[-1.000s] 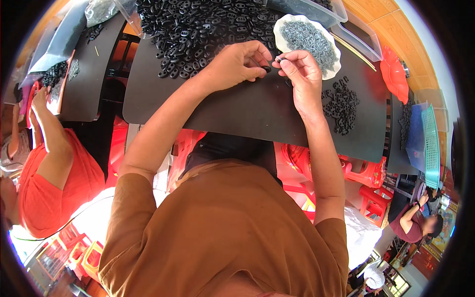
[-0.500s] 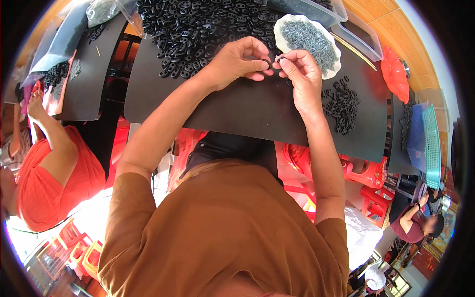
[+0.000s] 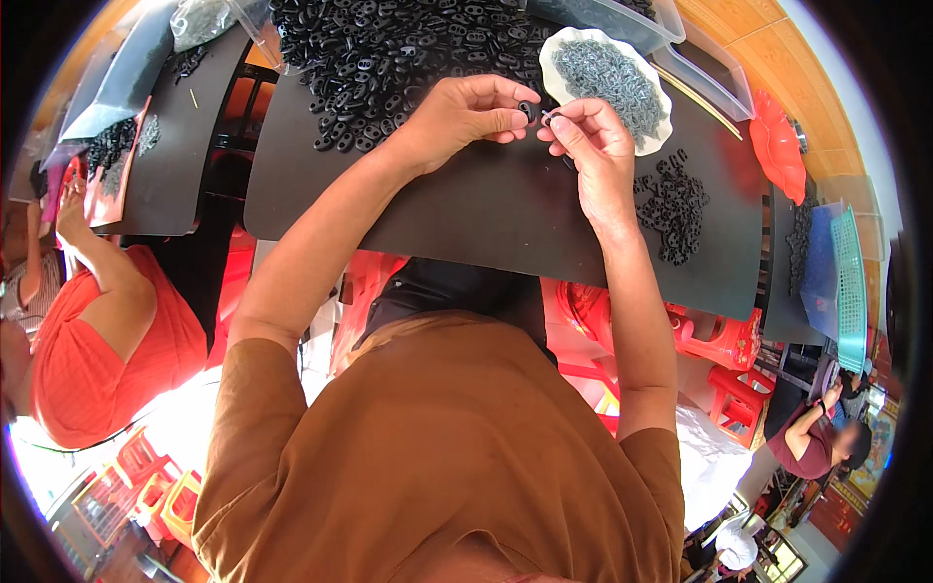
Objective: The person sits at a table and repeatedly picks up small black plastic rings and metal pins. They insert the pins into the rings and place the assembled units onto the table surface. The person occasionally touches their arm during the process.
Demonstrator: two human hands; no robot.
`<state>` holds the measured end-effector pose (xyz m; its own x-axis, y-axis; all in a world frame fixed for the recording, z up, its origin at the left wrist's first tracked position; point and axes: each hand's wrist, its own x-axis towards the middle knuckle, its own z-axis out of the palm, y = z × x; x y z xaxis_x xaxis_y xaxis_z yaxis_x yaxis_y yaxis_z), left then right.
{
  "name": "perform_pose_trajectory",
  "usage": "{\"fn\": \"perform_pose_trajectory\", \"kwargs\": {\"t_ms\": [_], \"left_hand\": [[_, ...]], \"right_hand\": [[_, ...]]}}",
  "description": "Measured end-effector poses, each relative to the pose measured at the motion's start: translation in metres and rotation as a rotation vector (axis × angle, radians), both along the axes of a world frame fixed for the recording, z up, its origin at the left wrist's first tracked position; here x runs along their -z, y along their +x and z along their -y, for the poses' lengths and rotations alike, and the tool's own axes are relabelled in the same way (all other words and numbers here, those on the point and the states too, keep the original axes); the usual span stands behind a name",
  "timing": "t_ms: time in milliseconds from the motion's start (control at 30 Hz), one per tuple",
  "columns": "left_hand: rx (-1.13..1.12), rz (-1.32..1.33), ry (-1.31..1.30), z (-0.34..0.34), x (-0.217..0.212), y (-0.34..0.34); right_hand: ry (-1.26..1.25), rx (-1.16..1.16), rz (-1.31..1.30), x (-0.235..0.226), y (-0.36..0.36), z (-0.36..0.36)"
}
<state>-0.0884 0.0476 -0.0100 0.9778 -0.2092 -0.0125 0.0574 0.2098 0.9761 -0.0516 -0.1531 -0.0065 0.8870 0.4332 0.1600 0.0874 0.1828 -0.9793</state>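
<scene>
Above the dark table, my left hand (image 3: 465, 115) pinches a small black oval piece (image 3: 528, 112) with holes between thumb and fingertips. My right hand (image 3: 595, 141) is close beside it, thumb and forefinger closed on a tiny pale and dark piece (image 3: 547, 118), too small to name. The fingertips of both hands are almost touching. Beyond my left hand spreads a big heap of black oval pieces (image 3: 389, 58) with paired holes. Just past my right hand stands a white scalloped dish (image 3: 551, 60) of small grey translucent pieces (image 3: 607, 83).
A smaller pile of black pieces (image 3: 673, 209) lies right of my right forearm on the table (image 3: 466, 228). Clear plastic bins (image 3: 622, 19) line the far side, near a red tray (image 3: 775, 146). A person in red (image 3: 117, 340) sits at a left-hand table.
My left hand has turned slightly, so the black oval piece shows more of its face, upright between the fingertips. The right hand has hardly moved.
</scene>
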Motion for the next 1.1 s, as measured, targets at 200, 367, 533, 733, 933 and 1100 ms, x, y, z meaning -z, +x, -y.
{"fn": "perform_pose_trajectory", "kwargs": {"t_ms": [200,367,533,733,933,1100], "left_hand": [[0.002,-0.012,-0.055,0.0002,0.0023,0.0007],[-0.021,-0.024,-0.027,0.0001,-0.0022,-0.0021],[-0.006,-0.026,-0.035,-0.0010,0.0022,0.0003],[0.000,-0.016,-0.042,-0.0004,0.0020,0.0001],[0.001,-0.022,-0.057,-0.0008,0.0040,0.0006],[-0.032,0.000,-0.054,0.0010,0.0008,-0.0004]], "right_hand": [[-0.035,0.017,0.006,-0.0002,-0.0008,0.0012],[-0.037,0.017,0.001,0.0001,-0.0015,0.0007],[-0.041,0.017,0.006,0.0011,-0.0011,0.0007],[-0.049,0.010,0.009,0.0018,-0.0011,0.0012],[-0.050,-0.003,0.008,0.0032,-0.0004,0.0017],[-0.038,0.007,0.007,0.0023,-0.0008,0.0016]]}}
